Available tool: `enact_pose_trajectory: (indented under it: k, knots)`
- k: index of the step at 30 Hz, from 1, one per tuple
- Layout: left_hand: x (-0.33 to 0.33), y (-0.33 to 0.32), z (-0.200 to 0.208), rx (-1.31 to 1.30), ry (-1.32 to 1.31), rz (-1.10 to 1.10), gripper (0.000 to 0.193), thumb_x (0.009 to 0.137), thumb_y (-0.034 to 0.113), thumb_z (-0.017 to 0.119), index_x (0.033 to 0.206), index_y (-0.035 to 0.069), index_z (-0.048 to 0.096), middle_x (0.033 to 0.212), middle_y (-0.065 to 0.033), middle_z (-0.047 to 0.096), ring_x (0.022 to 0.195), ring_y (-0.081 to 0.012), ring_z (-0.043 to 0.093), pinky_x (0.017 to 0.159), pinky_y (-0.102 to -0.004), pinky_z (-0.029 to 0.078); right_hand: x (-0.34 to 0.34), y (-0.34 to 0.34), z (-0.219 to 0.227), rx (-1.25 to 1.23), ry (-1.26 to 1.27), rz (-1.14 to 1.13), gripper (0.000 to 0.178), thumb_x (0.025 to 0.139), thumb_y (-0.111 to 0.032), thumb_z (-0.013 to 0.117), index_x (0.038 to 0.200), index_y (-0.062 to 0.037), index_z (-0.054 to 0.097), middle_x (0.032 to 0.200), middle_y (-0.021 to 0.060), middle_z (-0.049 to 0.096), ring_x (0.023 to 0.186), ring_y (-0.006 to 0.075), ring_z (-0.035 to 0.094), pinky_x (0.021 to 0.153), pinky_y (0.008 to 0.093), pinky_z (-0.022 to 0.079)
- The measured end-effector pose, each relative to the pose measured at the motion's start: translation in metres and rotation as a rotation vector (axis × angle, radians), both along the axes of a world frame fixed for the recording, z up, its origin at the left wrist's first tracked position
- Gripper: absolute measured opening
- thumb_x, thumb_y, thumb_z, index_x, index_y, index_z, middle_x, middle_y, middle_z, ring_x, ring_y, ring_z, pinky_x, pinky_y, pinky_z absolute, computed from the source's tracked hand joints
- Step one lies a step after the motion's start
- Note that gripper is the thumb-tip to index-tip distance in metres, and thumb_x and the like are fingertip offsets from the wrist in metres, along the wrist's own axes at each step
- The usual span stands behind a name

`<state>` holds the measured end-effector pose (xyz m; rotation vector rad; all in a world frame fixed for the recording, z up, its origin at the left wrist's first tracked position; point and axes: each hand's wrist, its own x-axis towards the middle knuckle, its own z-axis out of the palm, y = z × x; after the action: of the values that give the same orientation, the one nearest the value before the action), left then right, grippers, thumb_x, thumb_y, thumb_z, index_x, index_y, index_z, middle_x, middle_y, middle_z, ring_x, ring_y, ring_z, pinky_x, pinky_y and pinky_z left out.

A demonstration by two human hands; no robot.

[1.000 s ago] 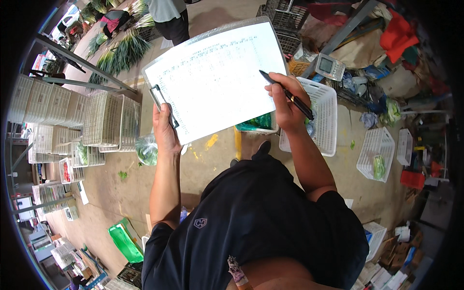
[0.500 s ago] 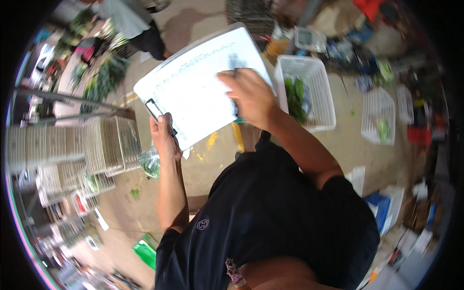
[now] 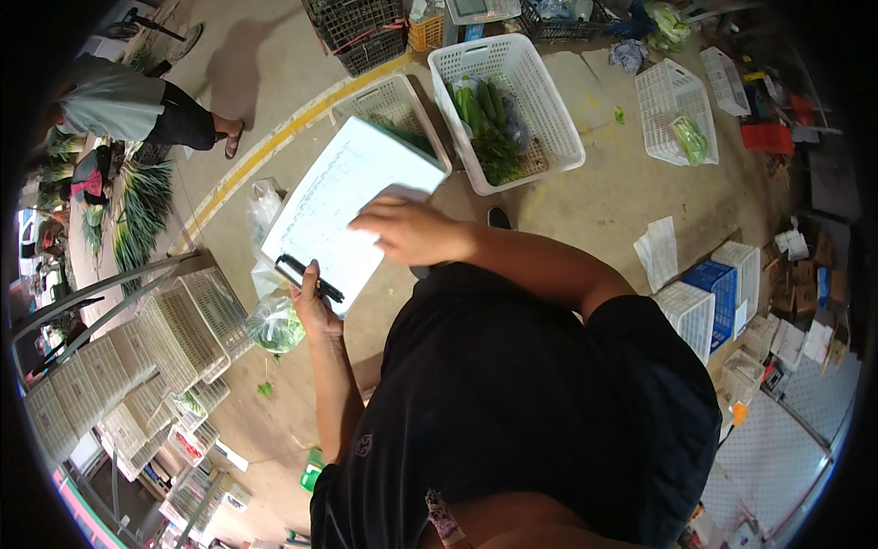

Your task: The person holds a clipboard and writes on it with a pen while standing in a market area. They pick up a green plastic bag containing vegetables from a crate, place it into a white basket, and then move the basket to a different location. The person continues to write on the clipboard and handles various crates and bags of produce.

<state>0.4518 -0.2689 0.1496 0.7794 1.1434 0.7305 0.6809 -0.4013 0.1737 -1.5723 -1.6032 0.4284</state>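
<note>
My left hand (image 3: 315,311) is closed on the lower left end of a clipboard, with its thumb beside the black clip (image 3: 309,278). A white printed sheet (image 3: 334,197) with rows of small marks lies on the clipboard, which is tilted in front of my body. Over the right part of the sheet is my right hand (image 3: 412,231), its fingers bent and pointing left. Whatever those fingers hold, if anything, is hidden beneath them. A dark shadow falls on the paper beside that hand.
A white crate (image 3: 572,137) holds cucumbers and leafy greens; another crate (image 3: 407,87) is partly behind the clipboard. Stacked crates (image 3: 178,334) and a bag of greens (image 3: 276,325) are at left. A person (image 3: 119,101) stands far left near bundles of green onions (image 3: 142,210).
The view has swung, bringing the white crate fully into sight. The clipboard sits lower and further left in view. My right hand has moved down and left with it.
</note>
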Motion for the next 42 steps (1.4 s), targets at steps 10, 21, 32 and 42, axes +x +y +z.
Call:
enact_pose_trajectory:
  k: [10,21,32,42]
  knots:
    - [-0.076,-0.133,-0.082,-0.167,0.266,0.306,0.023,0.09,0.005,0.064,0.113,0.006,0.06,0.092,-0.0033,0.064,0.083,-0.0179,0.064,0.074,-0.0323,0.055,0.164,-0.206,-0.296,-1.274,-0.004,-0.287,0.041,0.089,-0.022,0.063,0.125,-0.0032,0.055,0.125,0.0221,0.058,0.116,0.0407,0.056,0.092,0.0541,0.051]
    - [-0.127,-0.319,0.021,-0.403,0.686,0.366,0.037,0.088,0.011,0.07,0.121,0.003,0.055,0.104,-0.007,0.063,0.092,-0.0211,0.062,0.075,-0.0361,0.052,0.19,-0.271,-0.398,-1.545,-0.177,0.105,0.072,0.081,-0.039,0.074,0.14,-0.0077,0.048,0.138,0.0154,0.055,0.127,0.0349,0.052,0.104,0.0471,0.044]
    - [-0.213,-0.361,-0.023,-0.382,0.599,0.473,0.036,0.089,0.012,0.066,0.122,0.005,0.055,0.104,-0.0064,0.062,0.09,-0.0206,0.06,0.076,-0.0357,0.05,0.135,-0.252,-0.433,-1.471,-0.325,-0.205,0.038,0.099,-0.041,0.056,0.114,-0.0065,0.062,0.11,0.015,0.065,0.103,0.038,0.061,0.092,0.0568,0.046]
    - [-0.458,-0.401,-0.068,-0.336,0.498,0.557,0.019,0.092,0.009,0.062,0.109,0.004,0.055,0.088,-0.003,0.06,0.078,-0.0138,0.058,0.064,-0.0301,0.049,-0.043,-0.237,-0.491,-1.211,-0.181,-0.23,0.045,0.09,-0.044,0.065,0.105,-0.0018,0.068,0.104,0.0218,0.069,0.099,0.0409,0.065,0.084,0.0482,0.051]
